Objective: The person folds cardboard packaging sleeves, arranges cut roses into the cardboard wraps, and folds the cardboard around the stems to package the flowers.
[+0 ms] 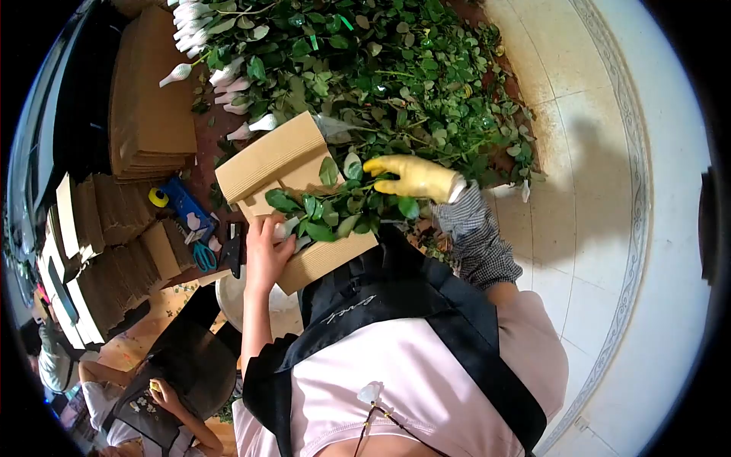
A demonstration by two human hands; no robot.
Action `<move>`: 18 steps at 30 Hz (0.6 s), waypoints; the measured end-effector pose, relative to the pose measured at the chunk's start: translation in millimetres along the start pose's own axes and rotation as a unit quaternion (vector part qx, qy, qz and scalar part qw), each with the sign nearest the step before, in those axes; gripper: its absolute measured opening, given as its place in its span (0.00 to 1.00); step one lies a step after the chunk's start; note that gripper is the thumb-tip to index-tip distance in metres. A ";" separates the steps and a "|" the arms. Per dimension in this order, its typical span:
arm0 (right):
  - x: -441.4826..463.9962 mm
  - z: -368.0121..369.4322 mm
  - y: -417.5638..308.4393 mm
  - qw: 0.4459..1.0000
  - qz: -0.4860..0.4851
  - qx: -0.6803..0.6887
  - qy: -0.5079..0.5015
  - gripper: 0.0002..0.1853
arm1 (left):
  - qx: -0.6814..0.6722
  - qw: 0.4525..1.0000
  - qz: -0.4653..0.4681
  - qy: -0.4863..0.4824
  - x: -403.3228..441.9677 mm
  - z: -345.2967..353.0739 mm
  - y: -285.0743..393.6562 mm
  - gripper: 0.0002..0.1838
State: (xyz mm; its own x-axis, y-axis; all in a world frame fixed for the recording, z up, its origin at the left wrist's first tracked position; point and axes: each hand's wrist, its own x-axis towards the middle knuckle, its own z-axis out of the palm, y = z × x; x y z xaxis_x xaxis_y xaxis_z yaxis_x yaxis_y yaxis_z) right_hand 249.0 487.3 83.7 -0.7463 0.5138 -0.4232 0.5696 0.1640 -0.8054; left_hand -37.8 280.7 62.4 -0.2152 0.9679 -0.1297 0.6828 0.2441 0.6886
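Observation:
A folded sheet of corrugated cardboard [272, 165] lies at the table's front edge, with leafy green rose stems [335, 209] across it. My bare left hand [268, 247] has its fingers bent round a pale wrapped rose head [286, 227] at the left end of these stems. My right hand [415, 178], in a yellow glove, is at the leafy right side, thumb and fingers apart, with nothing gripped between them. Behind them spreads a large pile of leafy stems [396, 84], with white-netted rose heads [190, 29] along its left side.
Cardboard stacks [152, 91] stand at the left, with more cardboard pieces [114, 221] below. Near them are blue scissors [204, 257], a black stapler [234, 247], a blue box [183, 204] and yellow tape [158, 197]. Another person [145, 411] sits at lower left.

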 end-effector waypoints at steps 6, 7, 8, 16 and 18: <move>101.6 -8.2 26.9 0.921 -0.028 -0.306 0.241 0.27 | -0.049 0.998 0.026 0.021 -2.8 5.9 -5.9 0.18; 121.0 0.1 45.8 0.879 0.040 -0.416 0.231 0.24 | -0.054 0.998 0.032 0.018 -1.0 7.5 -7.0 0.18; 142.0 -2.0 50.4 0.878 0.144 -0.437 0.133 0.18 | -0.055 0.998 0.037 0.015 -0.6 8.5 -6.1 0.18; 86.1 -38.2 -10.6 0.799 -0.116 -0.404 0.430 0.16 | -0.067 0.997 0.023 0.021 -2.4 6.7 0.8 0.18; 49.7 -45.6 -14.2 0.882 -0.180 -0.288 0.328 0.20 | -0.080 0.996 0.024 0.021 -2.3 6.8 -4.8 0.18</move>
State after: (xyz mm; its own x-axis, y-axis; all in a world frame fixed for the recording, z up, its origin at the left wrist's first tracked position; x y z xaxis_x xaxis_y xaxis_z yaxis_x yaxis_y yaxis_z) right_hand 219.5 549.0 93.0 -0.6618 0.6872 0.2995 0.5585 0.7185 -0.4145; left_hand -35.9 277.7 54.5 -0.2162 0.9741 -0.0663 0.5734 0.1816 0.7989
